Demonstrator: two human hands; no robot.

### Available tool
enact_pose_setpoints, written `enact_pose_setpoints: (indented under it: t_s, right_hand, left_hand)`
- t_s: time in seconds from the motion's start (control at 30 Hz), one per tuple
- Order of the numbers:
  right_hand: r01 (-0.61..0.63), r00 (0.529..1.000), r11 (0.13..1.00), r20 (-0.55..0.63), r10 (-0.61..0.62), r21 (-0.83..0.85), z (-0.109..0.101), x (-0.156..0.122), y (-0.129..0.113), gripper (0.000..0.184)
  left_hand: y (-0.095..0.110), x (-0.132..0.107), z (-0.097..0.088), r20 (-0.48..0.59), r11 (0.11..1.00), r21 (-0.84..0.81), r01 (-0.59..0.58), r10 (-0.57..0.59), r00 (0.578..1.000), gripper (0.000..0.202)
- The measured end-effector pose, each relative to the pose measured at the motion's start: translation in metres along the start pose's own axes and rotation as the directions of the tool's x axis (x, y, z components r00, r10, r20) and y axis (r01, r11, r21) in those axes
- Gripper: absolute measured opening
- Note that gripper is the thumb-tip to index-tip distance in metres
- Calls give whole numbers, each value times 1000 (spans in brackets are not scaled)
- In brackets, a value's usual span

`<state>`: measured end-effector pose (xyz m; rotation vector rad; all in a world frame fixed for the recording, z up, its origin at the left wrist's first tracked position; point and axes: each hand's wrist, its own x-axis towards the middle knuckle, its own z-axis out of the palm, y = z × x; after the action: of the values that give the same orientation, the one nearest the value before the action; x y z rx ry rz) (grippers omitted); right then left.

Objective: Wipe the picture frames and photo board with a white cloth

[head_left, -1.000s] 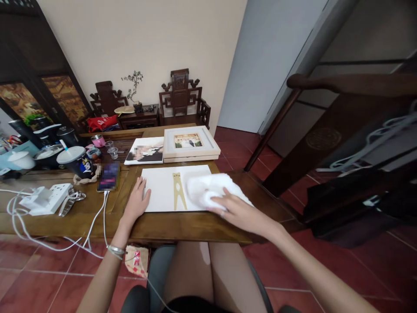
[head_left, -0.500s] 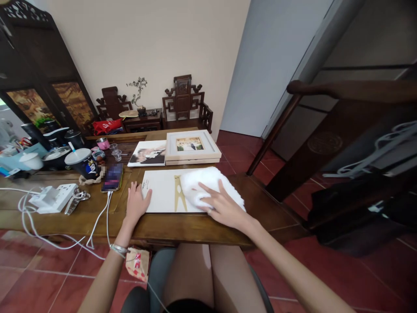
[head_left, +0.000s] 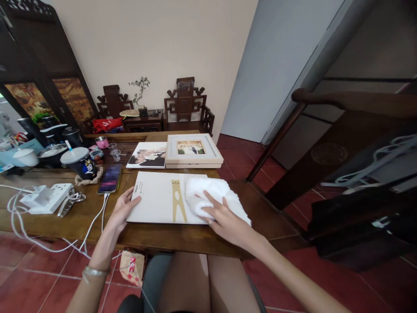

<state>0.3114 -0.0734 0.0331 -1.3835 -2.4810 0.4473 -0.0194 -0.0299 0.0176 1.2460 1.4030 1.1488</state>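
One left hand: we hold the white board by its edge.
Right hand: fingers spread on cloth; whether pinching, we cannot tell.
White board: on the table.
Gold strut: might snag cloth if we sweep left.

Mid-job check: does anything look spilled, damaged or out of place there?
No spill or damage shows. The loose white cables near the power strip look untidy: they sag off the table, where they might snag. The white cloth under the right hand reaches rightward past the board.
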Motion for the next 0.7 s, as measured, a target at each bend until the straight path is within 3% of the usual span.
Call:
enact_pose_setpoints:
  t_s: [0.1, 0.17, 0.23, 0.3, 0.43, 0.47, 0.53, 0.63, 0.7]
  right_hand:
    - [27, 999, 1000, 30, -26, -11, -3, 6, -19, 32]
    - [70, 997, 998, -27, -70, -1, -1, 11, -35, 22]
    - [135, 982, 991, -132, -135, -5, 4, 15, -50, 31]
    - [208, 946, 978, -247, -209, -31, 9, 20, -63, 34]
    - [298, 833, 951, -466, -299, -76, 16, 33, -86, 10]
    - [319, 799, 944, -514, -312, -77, 15, 36, -91, 3]
    - [352, 744, 933, -584, -326, -72, 12, 40, -102, 11]
    - [364, 709, 929, -629, -318, -59, 5, 40, -110, 20]
    - [394, 687, 918, -646, -334, -56, 3, 38, -108, 25]
  left_hand:
    - [24, -26, -2, -85, 995, -98, 33, -41, 996, 68]
    - [43, -41, -5, -198, 992, -120, 29, -53, 979, 68]
    - [65, -55, -9, -274, 990, -140, 36, -73, 959, 68]
    - [87, -68, -13, -332, 993, -116, 11, -49, 942, 69]
    - [121, -92, -10, -397, 996, 42, -84, 94, 913, 75]
    - [127, -97, -7, -395, 990, 96, -106, 135, 909, 77]
    - [140, -105, 3, -377, 969, 204, -139, 209, 902, 74]
    - [151, -114, 13, -302, 906, 381, -187, 313, 901, 61]
    - [144, -117, 11, -254, 867, 446, -220, 359, 898, 57]
